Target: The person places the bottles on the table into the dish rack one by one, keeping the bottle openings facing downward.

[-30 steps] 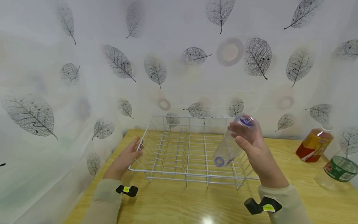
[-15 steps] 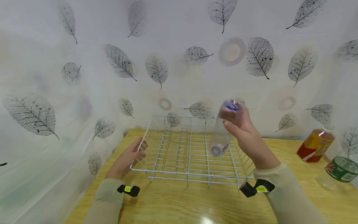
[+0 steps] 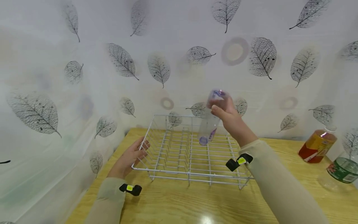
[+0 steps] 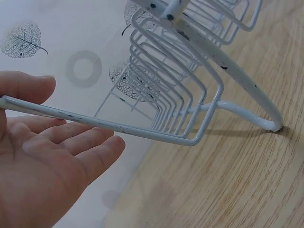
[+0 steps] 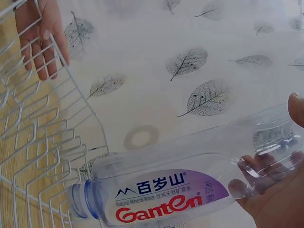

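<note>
My right hand (image 3: 227, 116) grips a clear plastic water bottle (image 5: 166, 190) near its base. The bottle slants with its uncapped, blue-tinted mouth pointing down, above the middle of the white wire dish rack (image 3: 190, 171). Its label reads Ganten, and no liquid shows inside. At the rack's left end is my left hand (image 3: 130, 158). In the left wrist view the rack's rim wire (image 4: 118, 128) passes between the thumb and the fingers (image 4: 90, 142), which lie nearly straight.
A bottle with red-orange liquid (image 3: 317, 144) stands on the wooden table (image 3: 167, 205) at the right. Near it is a clear bottle with a green label (image 3: 342, 169), partly cut off. Leaf-patterned sheeting (image 3: 179, 77) hangs behind and left of the table.
My right hand has carried the water bottle left and upward, from the rack's right side to over its middle. The left hand has stayed at the rack's left end.
</note>
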The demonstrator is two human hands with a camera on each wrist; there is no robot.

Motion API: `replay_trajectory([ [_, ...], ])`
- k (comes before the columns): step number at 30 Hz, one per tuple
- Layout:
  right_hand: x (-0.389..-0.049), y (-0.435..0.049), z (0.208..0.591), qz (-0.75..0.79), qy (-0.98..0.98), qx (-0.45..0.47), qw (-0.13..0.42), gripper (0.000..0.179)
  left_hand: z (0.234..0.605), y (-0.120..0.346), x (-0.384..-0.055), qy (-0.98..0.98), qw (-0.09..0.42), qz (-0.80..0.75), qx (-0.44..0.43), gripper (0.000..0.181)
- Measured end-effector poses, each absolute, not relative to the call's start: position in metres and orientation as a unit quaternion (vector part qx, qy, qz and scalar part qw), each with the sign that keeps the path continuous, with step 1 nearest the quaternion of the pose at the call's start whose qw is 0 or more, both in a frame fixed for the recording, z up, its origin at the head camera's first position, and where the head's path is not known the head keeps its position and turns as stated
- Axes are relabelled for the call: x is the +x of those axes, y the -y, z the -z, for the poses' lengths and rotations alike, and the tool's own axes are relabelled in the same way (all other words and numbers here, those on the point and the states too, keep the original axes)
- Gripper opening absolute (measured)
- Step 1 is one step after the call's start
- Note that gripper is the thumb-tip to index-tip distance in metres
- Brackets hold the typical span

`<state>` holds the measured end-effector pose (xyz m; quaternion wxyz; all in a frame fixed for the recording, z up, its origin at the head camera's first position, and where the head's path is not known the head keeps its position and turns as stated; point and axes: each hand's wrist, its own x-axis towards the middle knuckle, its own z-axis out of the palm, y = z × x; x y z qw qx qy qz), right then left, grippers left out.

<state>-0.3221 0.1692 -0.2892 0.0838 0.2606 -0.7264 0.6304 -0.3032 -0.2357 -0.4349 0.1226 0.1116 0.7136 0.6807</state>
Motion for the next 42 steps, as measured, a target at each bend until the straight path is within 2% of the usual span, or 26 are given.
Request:
replay_trajectory([
  [9,-0.382,-0.151,0.312,-0.615,0.762,0.173,0.108,0.067,0.434,0.232,-0.304,-0.702,0.125,-0.692,0.113,0.073],
  [20,-0.416,-0.144,0.334,-0.603,0.787,0.098,0.085,0.079,0.434,0.233,-0.302,-0.704,0.125,-0.690,0.114,0.076],
  [30,-0.434,-0.133,0.350,-0.585,0.804,0.070,0.084,0.083,0.434,0.236,-0.298,-0.712,0.119,-0.680,0.125,0.075],
  [42,-0.435,-0.129,0.357,-0.564,0.821,0.048,0.067,0.092,0.431,0.235,-0.299,-0.722,0.124,-0.672,0.108,0.075],
])
